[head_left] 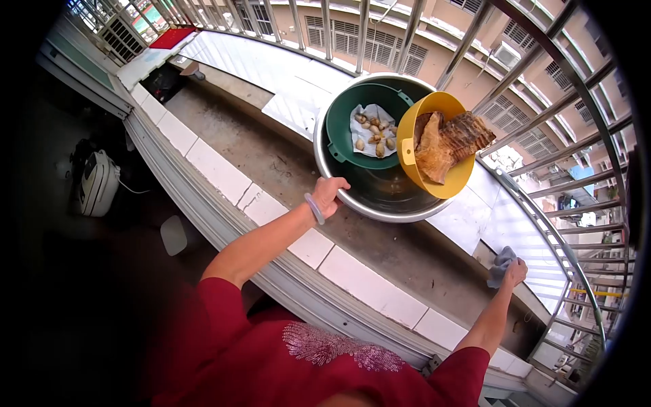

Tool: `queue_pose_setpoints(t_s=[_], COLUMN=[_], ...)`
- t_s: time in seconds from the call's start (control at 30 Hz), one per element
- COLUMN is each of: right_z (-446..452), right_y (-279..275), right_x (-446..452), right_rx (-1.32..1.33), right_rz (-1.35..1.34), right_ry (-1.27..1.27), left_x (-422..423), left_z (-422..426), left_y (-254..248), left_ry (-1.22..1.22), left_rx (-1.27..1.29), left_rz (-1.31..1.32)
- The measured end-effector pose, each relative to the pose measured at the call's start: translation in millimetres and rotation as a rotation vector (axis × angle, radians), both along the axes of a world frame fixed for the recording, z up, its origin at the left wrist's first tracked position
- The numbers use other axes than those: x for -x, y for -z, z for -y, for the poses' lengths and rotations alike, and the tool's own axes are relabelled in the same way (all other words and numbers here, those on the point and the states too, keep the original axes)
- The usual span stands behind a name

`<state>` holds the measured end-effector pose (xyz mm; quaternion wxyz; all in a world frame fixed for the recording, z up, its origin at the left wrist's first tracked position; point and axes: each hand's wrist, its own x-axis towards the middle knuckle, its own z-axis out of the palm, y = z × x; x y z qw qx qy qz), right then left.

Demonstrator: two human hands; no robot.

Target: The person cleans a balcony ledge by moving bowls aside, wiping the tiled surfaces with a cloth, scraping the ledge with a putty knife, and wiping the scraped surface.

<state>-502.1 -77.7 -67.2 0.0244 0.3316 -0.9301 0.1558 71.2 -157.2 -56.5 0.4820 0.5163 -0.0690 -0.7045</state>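
Balcony, metal railing [411, 34] along far side, bldgs beyond. White ledge [468, 220] runs along the railing; sunken concrete trough [393, 254] btw its near edge & the tiled sill [369, 285].

Big steel basin [386, 193] sits abt mid-length on ledge, near side jutting past ledge's near edge, over trough. In it, back-left: green bowl [342, 125]. Yellow bowl [461, 178] rides on the basin's R side, looks tilted; support pt hidden. Brown ribbed slab [451, 142] in yellow bowl, one end past its rim.

L hand [330, 195]: fingers closed on basin's near-L rim. R hand [517, 271]: bunched grey cloth [500, 268] gripped, at ledge's near edge twd R end, well apart from basin. White paper [357, 131] lines green bowl, small tan pcs [380, 149] loose on it.

Risks, my read: hard L pull = basin tips into trough (overhang, one-handed hold). Jolt = yellow bowl slides/dumps slab, prob top-heavy. Sharp tilt = pcs roll off paper.
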Motion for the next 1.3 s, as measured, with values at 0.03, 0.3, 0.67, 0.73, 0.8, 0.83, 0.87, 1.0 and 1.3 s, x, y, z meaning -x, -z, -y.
queue_pose_setpoints(t_s=[0.03,0.3,0.67,0.73,0.8,0.83,0.87,1.0,1.3], right_z=[-2.8,-37.7,-93.1,-95.4,-91.5,-90.1,-87.4,-54.9,118.3], right_y=[2.4,7.0,-21.0,-27.5,-37.3,-38.9,-41.0,-53.8,-68.2], right_x=[-2.7,-41.3,-108.4,-117.4,-131.6,-132.9,-138.0,-174.5,-310.8], right_rx=[0.005,-0.022,-0.038,-0.070,-0.093,-0.110,-0.094,-0.039,-0.018], right_rz=[0.010,-0.011,0.143,0.176,0.224,0.257,0.281,0.374,0.534], right_ry=[-0.019,-0.001,0.085,0.101,0.096,0.085,0.080,0.044,-0.507], left_x=[-9.5,-165.8,-330.0,-345.8,-364.3,-374.7,-386.0,-396.0,-403.4], left_z=[0.4,34.1,120.7,133.5,147.3,155.1,164.7,178.1,213.0], left_y=[-11.2,-20.8,39.9,45.0,50.6,55.9,63.1,54.5,74.5], left_ry=[-0.018,-0.099,-0.307,-0.366,-0.411,-0.439,-0.482,-0.552,-0.641], left_rx=[0.036,0.073,0.232,0.235,0.237,0.239,0.202,0.167,0.178], left_rz=[0.009,0.176,0.027,0.017,0.010,0.008,0.008,-0.004,-0.013])
